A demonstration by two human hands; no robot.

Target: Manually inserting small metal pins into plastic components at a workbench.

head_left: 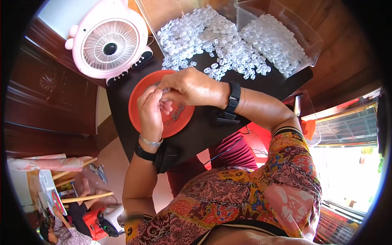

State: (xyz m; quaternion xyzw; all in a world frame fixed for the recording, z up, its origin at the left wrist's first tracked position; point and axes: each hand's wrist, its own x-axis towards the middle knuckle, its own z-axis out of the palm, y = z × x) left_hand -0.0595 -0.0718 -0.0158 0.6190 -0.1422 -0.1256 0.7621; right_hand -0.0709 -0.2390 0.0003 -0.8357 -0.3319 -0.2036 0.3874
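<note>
Both hands meet over a round orange-red bowl (185, 125) on the dark table. My left hand (150, 107) is closed, its fingertips curled up against those of the other hand. From the right, my right hand (190, 86) reaches across with thumb and fingers pinched. Whatever lies between the fingertips is too small and too covered to make out. Thin grey metal pieces (178, 112) lie loose in the bowl, partly hidden under the hands. Just beyond, a spread heap of small white plastic pieces with two holes (220, 45) covers the far part of the table.
A clear plastic bin (312, 57) full of white pieces stands at the far right. At the far left is a pink animal-shaped fan (110, 41). Lower left, another person (67, 232) sits near wooden poles (87, 197). A bright opening (351, 175) is on the right.
</note>
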